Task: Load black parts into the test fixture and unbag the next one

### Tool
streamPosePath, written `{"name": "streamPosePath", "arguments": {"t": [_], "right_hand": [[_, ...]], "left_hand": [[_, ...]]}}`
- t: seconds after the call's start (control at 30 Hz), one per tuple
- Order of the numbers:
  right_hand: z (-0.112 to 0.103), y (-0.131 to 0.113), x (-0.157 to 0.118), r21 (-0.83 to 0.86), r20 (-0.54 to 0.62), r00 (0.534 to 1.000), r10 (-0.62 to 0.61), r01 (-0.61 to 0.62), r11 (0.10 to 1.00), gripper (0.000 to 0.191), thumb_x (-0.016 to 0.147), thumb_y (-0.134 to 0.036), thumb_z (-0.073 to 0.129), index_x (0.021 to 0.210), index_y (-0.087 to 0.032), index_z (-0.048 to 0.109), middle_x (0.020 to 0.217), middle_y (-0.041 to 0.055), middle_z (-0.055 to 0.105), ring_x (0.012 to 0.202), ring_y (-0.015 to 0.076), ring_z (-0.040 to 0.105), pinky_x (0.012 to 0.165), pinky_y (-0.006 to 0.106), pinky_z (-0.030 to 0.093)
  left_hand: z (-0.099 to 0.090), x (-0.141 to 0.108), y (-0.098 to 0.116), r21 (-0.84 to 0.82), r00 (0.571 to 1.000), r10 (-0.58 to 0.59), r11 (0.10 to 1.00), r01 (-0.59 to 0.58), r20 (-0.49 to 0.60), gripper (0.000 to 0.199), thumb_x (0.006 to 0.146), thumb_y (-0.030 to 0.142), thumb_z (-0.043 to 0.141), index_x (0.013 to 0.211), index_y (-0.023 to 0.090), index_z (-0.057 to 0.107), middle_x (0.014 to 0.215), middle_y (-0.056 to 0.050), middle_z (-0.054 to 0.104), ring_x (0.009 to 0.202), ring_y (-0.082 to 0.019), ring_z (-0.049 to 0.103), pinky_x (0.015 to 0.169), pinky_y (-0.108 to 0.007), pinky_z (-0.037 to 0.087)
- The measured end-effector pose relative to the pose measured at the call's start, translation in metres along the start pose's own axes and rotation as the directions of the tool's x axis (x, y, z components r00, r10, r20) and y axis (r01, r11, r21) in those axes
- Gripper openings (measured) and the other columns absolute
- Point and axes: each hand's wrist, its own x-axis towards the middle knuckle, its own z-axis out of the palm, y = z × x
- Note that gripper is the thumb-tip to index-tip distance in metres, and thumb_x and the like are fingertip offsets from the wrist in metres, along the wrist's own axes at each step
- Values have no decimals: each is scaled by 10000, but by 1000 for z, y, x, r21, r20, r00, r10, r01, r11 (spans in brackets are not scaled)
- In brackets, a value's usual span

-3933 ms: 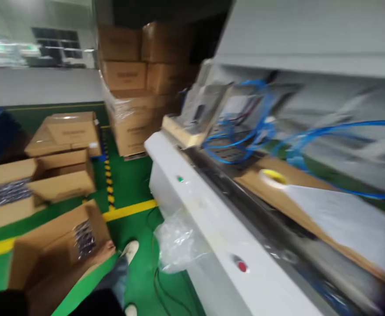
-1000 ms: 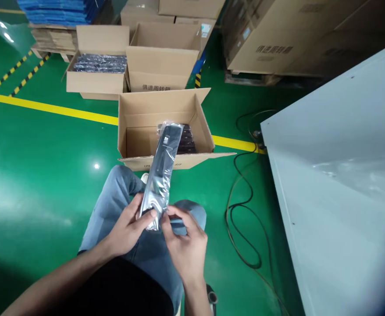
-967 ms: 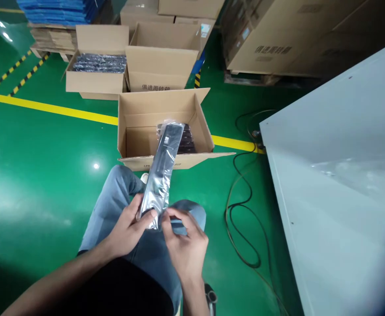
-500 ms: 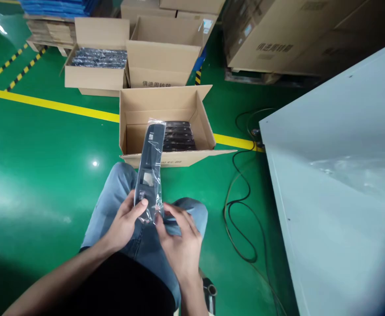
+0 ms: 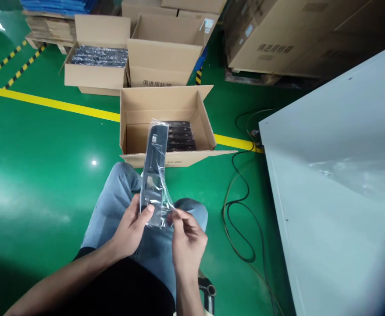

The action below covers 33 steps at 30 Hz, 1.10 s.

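Note:
A long dark plastic panel [image 5: 155, 158] in a clear plastic bag [image 5: 166, 199] is held upright above my lap. My left hand [image 5: 131, 226] grips the panel's lower end, the thumb on its face. At the right of that end, my right hand [image 5: 187, 232] pinches the bag's edge and draws it out sideways. Behind the panel, an open cardboard box [image 5: 161, 98] holds several dark panels [image 5: 181, 136] lying in a row; the held panel hides part of them.
Another open box [image 5: 94, 77] holds bagged parts, beside an open carton [image 5: 166, 61]. Large cartons [image 5: 265, 39] stand on a pallet at the back right. A pale surface [image 5: 337, 175] fills the right side. Cables [image 5: 245, 204] lie on the green floor.
My right hand has moved slightly right and stretches the bag's edge away from the panel. The panel and my left hand have shifted a little to the right.

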Motion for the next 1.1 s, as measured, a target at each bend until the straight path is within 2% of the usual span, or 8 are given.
{"name": "streamPosePath", "arguments": {"t": [0.2, 0.33, 0.4, 0.5, 0.63, 0.83, 0.93, 1.1], "right_hand": [[-5, -10, 15, -150, 18, 955, -297, 296, 943, 317, 907, -454, 762, 1129, -230, 792, 1018, 72, 815, 923, 202, 756, 880, 368, 624], [-1, -17, 24, -267, 69, 908, -413, 416, 869, 201, 932, -428, 733, 953, -241, 802, 859, 29, 796, 833, 187, 732, 872, 367, 569], [1, -15, 26, -248, 43, 932, -359, 358, 900, 231, 939, -428, 694, 853, -230, 777, 799, 25, 767, 781, 185, 700, 826, 361, 545], [1, -8, 24, -63, -32, 993, -116, 114, 991, 298, 898, -490, 687, 810, -207, 722, 778, 27, 723, 720, 176, 637, 710, 332, 514], [-4, -2, 22, 152, 4, 992, 126, -125, 980, 389, 820, -580, 750, 805, -201, 666, 782, 14, 680, 745, 171, 607, 729, 325, 527], [-8, -16, 41, 216, -12, 994, 105, -100, 971, 576, 802, -635, 801, 1184, -214, 709, 1077, 62, 766, 991, 207, 684, 961, 383, 555], [-9, -22, 49, 214, -36, 991, 132, -122, 969, 616, 861, -689, 714, 1229, -195, 740, 882, 23, 738, 808, 183, 643, 824, 365, 556], [-9, -29, 32, 163, -57, 998, 32, -22, 986, 586, 925, -665, 656, 1221, -177, 791, 686, 5, 657, 604, 165, 579, 648, 352, 558]], "left_hand": [[-5, -5, -4, 282, 997, -2, 959, -20, 78, 339, 1005, 537, 572, 1140, 231, 627, 933, -33, 735, 848, -222, 658, 786, -340, 501], [-5, -10, -11, 371, 992, 65, 923, -101, 110, 309, 995, 515, 559, 1097, 230, 626, 946, -46, 712, 885, -236, 649, 867, -378, 490], [-3, -12, -15, 365, 996, 48, 928, -71, 71, 322, 990, 530, 575, 1088, 230, 641, 928, -43, 707, 878, -239, 642, 864, -382, 481], [0, -14, -19, 179, 998, -55, 983, 48, 35, 409, 1000, 605, 575, 1120, 224, 667, 951, -45, 724, 870, -227, 647, 828, -357, 493], [-4, -13, -17, -79, 982, -141, 985, 152, 129, 516, 936, 692, 653, 1127, 215, 698, 1032, -57, 745, 935, -229, 661, 859, -342, 526], [-21, -18, -18, 208, 962, -147, 973, 99, 229, 419, 940, 609, 669, 1118, 235, 733, 1046, -47, 755, 1046, -272, 637, 974, -380, 486], [-25, -21, -28, 121, 929, -189, 980, 158, 318, 441, 935, 607, 673, 1155, 230, 738, 1080, -53, 761, 1054, -278, 657, 1022, -406, 493], [-26, -8, -33, -93, 908, -157, 974, 208, 388, 663, 853, 551, 799, 1431, 268, 639, 1354, -62, 727, 1337, -310, 608, 1200, -429, 419]]}}
